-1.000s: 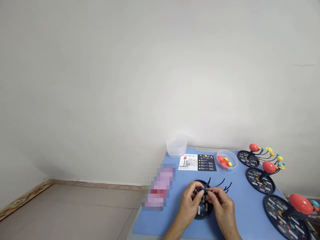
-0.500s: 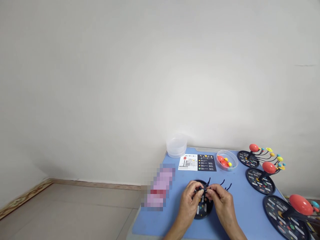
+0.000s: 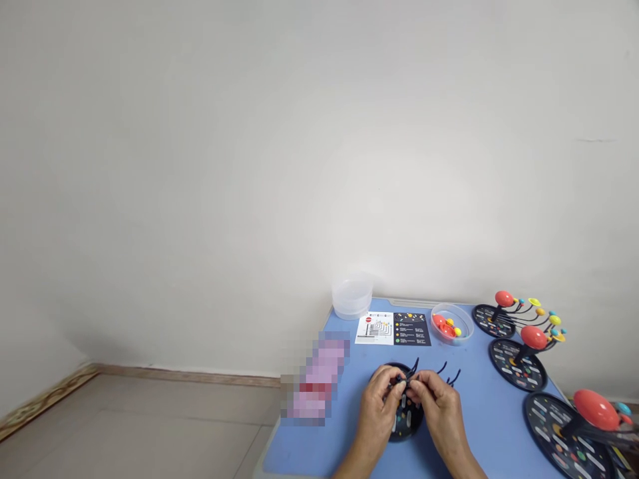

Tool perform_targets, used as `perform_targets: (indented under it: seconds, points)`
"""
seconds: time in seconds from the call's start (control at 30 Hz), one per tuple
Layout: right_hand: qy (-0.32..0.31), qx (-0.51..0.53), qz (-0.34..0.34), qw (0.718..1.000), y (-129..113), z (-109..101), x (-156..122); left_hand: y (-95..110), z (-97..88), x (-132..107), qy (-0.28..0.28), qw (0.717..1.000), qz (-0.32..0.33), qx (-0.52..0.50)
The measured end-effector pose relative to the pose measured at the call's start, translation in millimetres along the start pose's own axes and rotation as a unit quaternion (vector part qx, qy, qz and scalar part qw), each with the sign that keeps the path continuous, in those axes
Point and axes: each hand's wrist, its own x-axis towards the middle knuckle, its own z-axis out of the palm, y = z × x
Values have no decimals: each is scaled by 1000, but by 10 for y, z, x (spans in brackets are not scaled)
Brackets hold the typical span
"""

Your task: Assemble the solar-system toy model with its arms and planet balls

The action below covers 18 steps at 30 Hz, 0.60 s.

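Over a round black base [image 3: 404, 422] printed with coloured dots, my left hand [image 3: 378, 402] and my right hand [image 3: 438, 406] meet fingertip to fingertip. Both are closed in a pinch on thin black rods [image 3: 413, 366], whose ends stick up above the fingers. My fingers hide where the rods join. More black curved rods [image 3: 452, 378] show beyond my right hand; whether they lie on the table or are held, I cannot tell.
Three solar system models [image 3: 533, 338] with red balls line the table's right side. A clear dish [image 3: 470, 332] holds red and yellow parts. The instruction sheet [image 3: 374, 329] lies beside stacked clear containers [image 3: 352, 299]. A blurred pink item [image 3: 319, 372] is on the left.
My hands stay over the base, with the right fingers drawn slightly closer to the left. The whole view has shifted a little; objects on the table stay put.
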Motion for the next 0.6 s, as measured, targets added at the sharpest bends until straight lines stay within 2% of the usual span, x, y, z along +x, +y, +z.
perform_targets:
  seconds: [0.1,0.27,0.3,0.43,0.6]
  points:
    - [18,-18,-17,1000,-13,-46,-92,-29,11,-27,11,1000,-23,-7]
    - [178,-82,-40,980,100,-388,-294,-46,30,-32,22,998,-58,-4]
    - [189,-86,-33,978,141,-469,-300,-39,34,-23,18,998,-52,1]
    - [170,-49,15,984,303,-647,-216,4,42,10,4,1000,-5,23]
    - [110,23,52,992,411,-559,-122,26,80,4,23,998,19,57]
